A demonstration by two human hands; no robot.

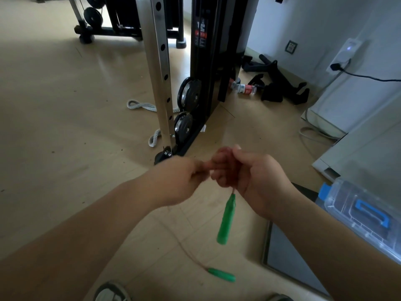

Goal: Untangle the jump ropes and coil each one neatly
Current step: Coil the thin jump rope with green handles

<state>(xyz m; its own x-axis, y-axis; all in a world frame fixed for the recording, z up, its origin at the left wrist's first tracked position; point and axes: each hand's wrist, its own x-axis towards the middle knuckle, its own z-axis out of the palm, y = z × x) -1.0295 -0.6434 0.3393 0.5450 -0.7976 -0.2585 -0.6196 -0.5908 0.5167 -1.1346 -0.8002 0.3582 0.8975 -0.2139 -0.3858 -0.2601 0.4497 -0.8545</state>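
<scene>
Both hands meet on the camera's side of the perforated steel upright post point(162, 83) of a gym machine. The right hand point(249, 177) is curled round loops of a thin reddish jump rope point(196, 258). A tapered green plastic handle point(226, 218) hangs below this hand on a short length of the rope. The left hand point(180, 181) has its fingertips pinched together on the rope, right against the right hand's fingers, though blur softens the detail. Farther from the post, a second green handle point(222, 274) lies on the pale wooden floor point(65, 127), and the rope trails from it up toward the left forearm. A thick grey braided rope point(141, 105) lies on the floor by the post's lower part.
</scene>
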